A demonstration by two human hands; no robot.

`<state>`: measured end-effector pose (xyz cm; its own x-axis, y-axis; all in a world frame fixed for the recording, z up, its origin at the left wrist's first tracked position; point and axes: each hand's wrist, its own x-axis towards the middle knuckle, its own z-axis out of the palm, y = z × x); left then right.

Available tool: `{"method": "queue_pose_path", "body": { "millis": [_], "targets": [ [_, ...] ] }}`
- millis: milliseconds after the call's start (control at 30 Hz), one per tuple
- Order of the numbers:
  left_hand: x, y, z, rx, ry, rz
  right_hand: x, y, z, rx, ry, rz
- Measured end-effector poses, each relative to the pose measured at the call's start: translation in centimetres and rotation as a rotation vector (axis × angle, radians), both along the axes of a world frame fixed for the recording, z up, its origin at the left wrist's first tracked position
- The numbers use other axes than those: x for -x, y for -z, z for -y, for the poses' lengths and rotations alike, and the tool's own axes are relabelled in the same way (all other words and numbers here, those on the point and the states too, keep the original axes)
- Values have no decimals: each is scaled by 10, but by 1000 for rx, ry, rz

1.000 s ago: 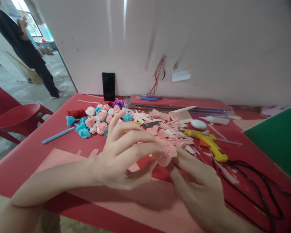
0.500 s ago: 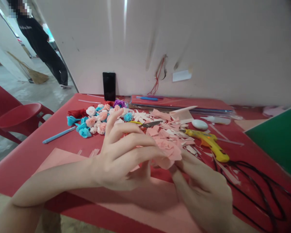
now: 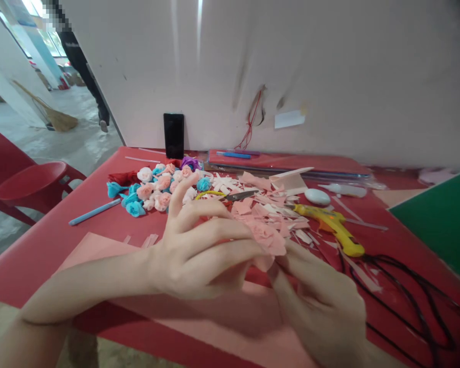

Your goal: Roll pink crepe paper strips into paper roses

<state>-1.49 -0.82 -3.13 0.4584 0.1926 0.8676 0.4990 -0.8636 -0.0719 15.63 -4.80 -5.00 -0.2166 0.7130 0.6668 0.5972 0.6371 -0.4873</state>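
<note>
A pink crepe-paper rose [image 3: 270, 238] is held up between my two hands above the table. My right hand [image 3: 320, 294] pinches its base between thumb and fingers. From the left side, my left hand [image 3: 207, 250] grips its petals, with the index finger raised; the thumb is hidden. Below my hands lies a large sheet of pink paper [image 3: 230, 327]. Just beyond them are pink and white paper scraps [image 3: 253, 207] and scissors [image 3: 241, 196] with a yellow handle.
Finished paper roses [image 3: 163, 201] in several colours lie at the left, near a blue stick [image 3: 95, 212]. A yellow glue gun [image 3: 345, 237] with a black cord [image 3: 410, 296] rests at the right. A phone [image 3: 174, 135] leans on the wall. A green board [image 3: 440, 225] stands far right.
My left fingers have closed in slightly on the rose and shifted a little right. My right hand keeps its pinch. A person in the background has moved right, partly behind the wall.
</note>
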Motion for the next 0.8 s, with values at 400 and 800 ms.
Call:
{"method": "queue_pose_path", "body": {
  "millis": [400, 800],
  "targets": [
    [-1, 2, -2, -44, 7, 16, 3, 8, 0, -54, 31, 58],
    [-3, 3, 0, -89, 76, 53, 1, 12, 4, -35, -10, 86]
  ]
}}
